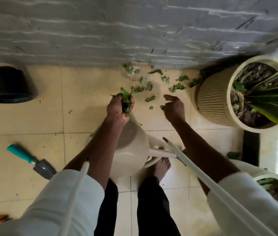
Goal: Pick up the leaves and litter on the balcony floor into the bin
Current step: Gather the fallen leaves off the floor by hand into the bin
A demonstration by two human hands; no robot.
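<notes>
Several green leaves point(157, 82) lie scattered on the beige tiled floor point(32, 116) near the grey wall. My left hand point(118, 109) grips a bunch of green leaves point(126, 99), held just above the floor. My right hand point(174, 108) hovers open over the tiles, fingers relaxed, close to a small leaf scrap point(151, 107). A black bin point(10, 84) stands at the far left by the wall, well apart from both hands.
A cream watering can point(133, 150) sits under my arms, in front of my bare foot point(162, 167). A ribbed cream planter point(237, 92) with a spiky plant stands right. A teal-handled trowel point(30, 159) lies left. Another planter point(274, 186) sits at lower right.
</notes>
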